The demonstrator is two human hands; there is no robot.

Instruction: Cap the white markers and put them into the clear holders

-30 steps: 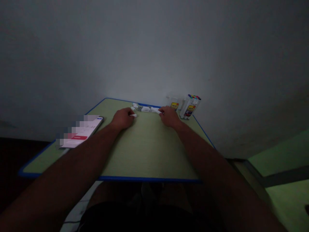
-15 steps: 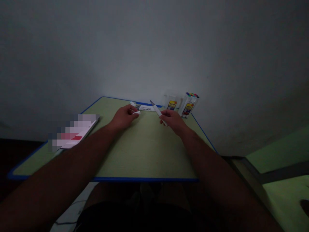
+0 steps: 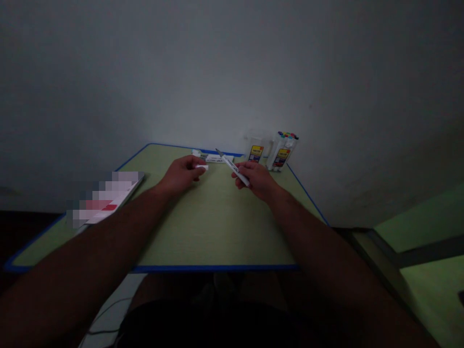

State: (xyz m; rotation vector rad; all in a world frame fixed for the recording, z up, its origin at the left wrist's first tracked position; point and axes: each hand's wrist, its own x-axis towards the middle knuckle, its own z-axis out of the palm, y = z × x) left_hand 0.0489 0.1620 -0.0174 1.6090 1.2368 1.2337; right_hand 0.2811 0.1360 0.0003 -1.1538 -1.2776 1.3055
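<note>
My right hand [image 3: 252, 175] grips a white marker [image 3: 235, 170], tilted with its bare grey tip end pointing up and to the left. Between the thumb and fingers of my left hand [image 3: 182, 174] is a small white marker cap [image 3: 202, 167]. The cap and the marker are apart, both a little above the table. Behind them, more white markers [image 3: 219, 158] lie near the far edge. Just past my right hand stands a clear plastic case [image 3: 255, 147] with a yellow label, beside a second case full of markers [image 3: 283, 150] with coloured ends.
A pale green table [image 3: 203, 227] with a blue rim spans the space before me. On its left side lies a white book or box [image 3: 119, 198], partly blurred out. A grey wall [image 3: 217, 72] rises behind the far edge. My legs are under the table.
The marker in my right hand has turned, so dark print now shows on its barrel, and its tip has moved left. My left hand still pinches the cap. The view has shifted slightly.
</note>
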